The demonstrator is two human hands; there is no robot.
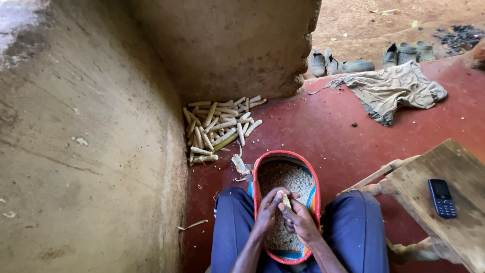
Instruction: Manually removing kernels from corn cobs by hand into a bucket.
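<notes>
A pale maize cob sits between both my hands, held above a woven basket with a red rim. My left hand wraps the cob from the left, fingers curled. My right hand grips it from the right, with the thumb pressed on the cob. The basket rests between my knees in blue trousers and is filled with loose maize kernels.
A pile of bare stripped cobs lies in the corner by the earthen wall. A wooden stool at right carries a dark mobile phone. A crumpled cloth and several shoes lie further off on the red floor.
</notes>
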